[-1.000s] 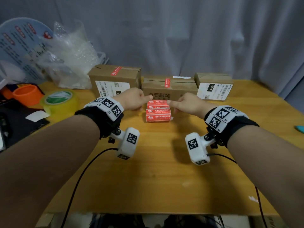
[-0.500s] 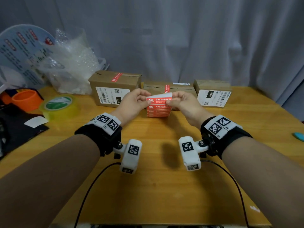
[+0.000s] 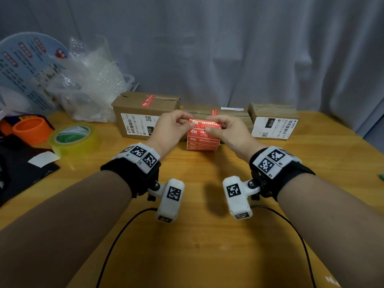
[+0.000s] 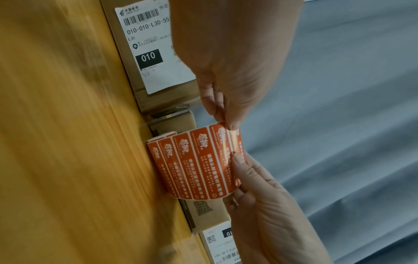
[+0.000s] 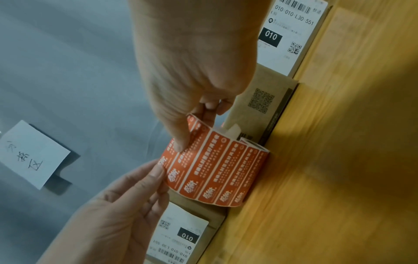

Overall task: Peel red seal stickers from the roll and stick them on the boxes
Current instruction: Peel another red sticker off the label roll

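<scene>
A roll of red seal stickers [image 3: 202,142] stands on the wooden table in front of the middle cardboard box [image 3: 234,117]. Its free strip is lifted up. My left hand [image 3: 187,122] pinches the strip's top left corner [image 4: 226,123]. My right hand [image 3: 209,125] pinches the strip's right end, thumb on the printed face [image 5: 187,139]. The left box [image 3: 145,115] has a red sticker [image 3: 148,100] across its top seam. The middle box also carries one [image 3: 214,112]. On the right box [image 3: 274,121] I see no red sticker.
A yellow-green tape roll [image 3: 72,138], an orange ring [image 3: 31,129] and a black mat with a white paper slip [image 3: 43,159] lie at the left. Bubble wrap [image 3: 91,84] and a round fan [image 3: 25,69] stand behind them. A grey curtain backs the boxes.
Both hands were on the roll at table level a second ago. They have since risen, drawing the free end of the strip up off the roll.
</scene>
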A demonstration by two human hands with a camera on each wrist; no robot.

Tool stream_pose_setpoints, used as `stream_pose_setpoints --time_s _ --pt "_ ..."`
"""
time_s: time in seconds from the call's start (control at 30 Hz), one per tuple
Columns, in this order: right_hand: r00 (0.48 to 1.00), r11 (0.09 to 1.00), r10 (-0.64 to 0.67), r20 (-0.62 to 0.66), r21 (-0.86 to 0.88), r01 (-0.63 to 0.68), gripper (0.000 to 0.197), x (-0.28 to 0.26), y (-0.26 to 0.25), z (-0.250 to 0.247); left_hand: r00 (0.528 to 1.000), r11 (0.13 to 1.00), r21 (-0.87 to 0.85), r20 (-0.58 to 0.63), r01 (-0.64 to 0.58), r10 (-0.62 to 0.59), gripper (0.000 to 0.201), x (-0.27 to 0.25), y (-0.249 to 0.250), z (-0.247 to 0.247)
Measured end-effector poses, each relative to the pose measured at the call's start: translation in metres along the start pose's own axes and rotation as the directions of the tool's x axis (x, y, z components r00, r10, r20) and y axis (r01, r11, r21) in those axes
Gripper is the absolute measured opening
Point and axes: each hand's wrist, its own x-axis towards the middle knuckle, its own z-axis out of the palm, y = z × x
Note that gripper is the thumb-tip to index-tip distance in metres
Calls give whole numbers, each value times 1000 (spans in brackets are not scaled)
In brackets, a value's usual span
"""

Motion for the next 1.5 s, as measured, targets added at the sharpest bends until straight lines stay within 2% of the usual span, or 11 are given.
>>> stream_pose_setpoints --time_s 0.17,0.2,0.23,0.3,0.37,0.43,0.5,0.73,1.13,1.3,1.5 --pt "1000 997 13 22 -81 -11 38 2 2 0 999 1000 -15 -31 -18 17 15 2 -2 0" --pt "1000 989 0 3 -146 1 40 4 3 0 1000 1000 -27 -23 -11 10 14 2 -2 1" --pt "998 959 -42 -43 -283 28 42 6 4 0 1000 999 -43 -12 0 -1 13 2 -3 0" --pt "973 804 -201 -111 -587 99 40 7 3 -1 999 996 -80 11 31 -30 12 3 -3 0" --pt "948 712 -313 -55 -674 196 33 5 -3 1 999 992 -120 29 45 -41 15 4 -1 1" --pt "931 672 -364 17 -687 275 28 4 -7 4 999 988 -149 37 29 -24 15 4 2 2" --pt "919 654 -394 35 -692 306 26 4 -9 6 999 986 -165 47 35 -27 16 4 4 2" --pt "914 628 -402 50 -712 315 27 8 -9 6 994 962 -263 97 70 -45 25 3 3 0" --pt "909 719 -410 76 -586 373 22 12 -2 9 995 928 -366 94 74 -43 25 7 -7 5" --pt "891 701 -440 115 -576 421 21 12 -1 9 994 895 -433 70 106 -83 25 9 -7 5" --pt "884 697 -440 157 -562 446 17 10 -2 10 990 892 -429 74 140 -120 28 10 -7 3"
